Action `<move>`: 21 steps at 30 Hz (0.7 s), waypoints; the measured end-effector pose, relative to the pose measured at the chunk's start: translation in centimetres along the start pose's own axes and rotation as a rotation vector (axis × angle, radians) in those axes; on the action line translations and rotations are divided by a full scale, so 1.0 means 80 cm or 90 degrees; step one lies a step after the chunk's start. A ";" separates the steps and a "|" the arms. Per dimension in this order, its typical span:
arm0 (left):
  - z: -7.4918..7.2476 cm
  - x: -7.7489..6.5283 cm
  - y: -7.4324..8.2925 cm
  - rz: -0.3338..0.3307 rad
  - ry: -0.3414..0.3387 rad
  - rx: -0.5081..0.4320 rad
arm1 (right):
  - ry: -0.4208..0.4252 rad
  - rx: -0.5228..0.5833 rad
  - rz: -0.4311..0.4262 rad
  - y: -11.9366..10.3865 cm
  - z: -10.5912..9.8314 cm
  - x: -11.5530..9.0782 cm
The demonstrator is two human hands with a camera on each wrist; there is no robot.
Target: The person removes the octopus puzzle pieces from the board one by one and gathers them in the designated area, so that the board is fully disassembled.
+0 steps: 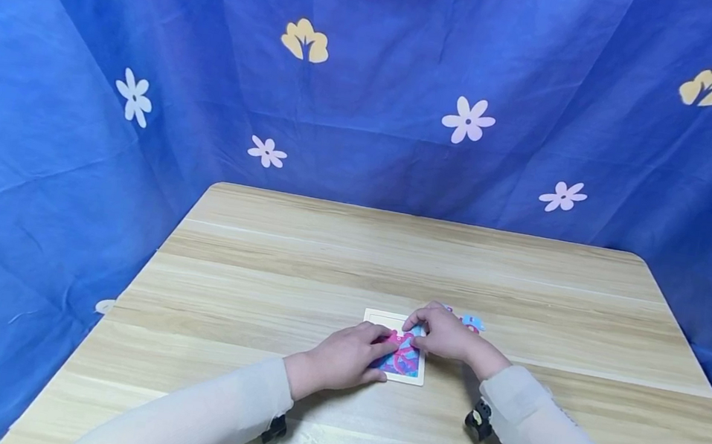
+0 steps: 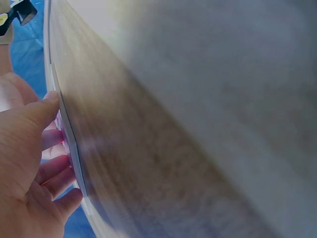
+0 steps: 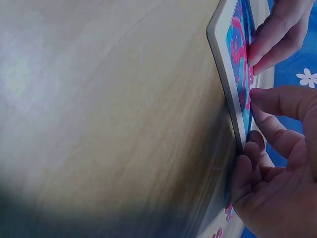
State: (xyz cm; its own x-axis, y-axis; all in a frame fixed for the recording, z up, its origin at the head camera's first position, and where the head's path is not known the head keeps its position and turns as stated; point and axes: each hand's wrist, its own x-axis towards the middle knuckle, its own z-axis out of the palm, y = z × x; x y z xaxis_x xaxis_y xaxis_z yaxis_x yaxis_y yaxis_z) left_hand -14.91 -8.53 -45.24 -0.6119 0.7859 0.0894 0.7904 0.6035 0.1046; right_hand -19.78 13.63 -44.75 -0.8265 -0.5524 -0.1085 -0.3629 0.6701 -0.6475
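A jigsaw puzzle tray (image 1: 406,380) with a pale frame lies on the table, holding pink, blue and purple pieces (image 1: 403,365) in its nearer part. My left hand (image 1: 341,355) rests over the tray's left side. Its fairly straight fingers touch the pieces, and its thumb lies at the near edge. At the right side, the thumb and index finger of my right hand (image 1: 446,333) pinch a light-blue puzzle piece (image 1: 417,330) at the tray's surface. The other right fingers are curled beside the frame (image 3: 225,64). My fingers partly cover the pinched piece.
Loose puzzle pieces (image 1: 472,322) lie just beyond my right hand, partly hidden by it. The wood-grain table (image 1: 255,269) extends around the tray. A blue flowered cloth (image 1: 371,104) hangs behind the table and along its sides.
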 end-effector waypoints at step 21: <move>0.016 0.000 0.003 -0.016 -0.010 0.019 | 0.031 0.045 -0.024 0.013 0.001 0.000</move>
State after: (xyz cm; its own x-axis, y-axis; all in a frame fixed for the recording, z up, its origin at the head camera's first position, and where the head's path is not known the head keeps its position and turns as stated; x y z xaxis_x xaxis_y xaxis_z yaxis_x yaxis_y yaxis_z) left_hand -14.67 -8.21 -46.47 -0.6309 0.7726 0.0713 0.7757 0.6264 0.0770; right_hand -20.13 14.26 -45.48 -0.8333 -0.5509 -0.0469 -0.3646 0.6113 -0.7024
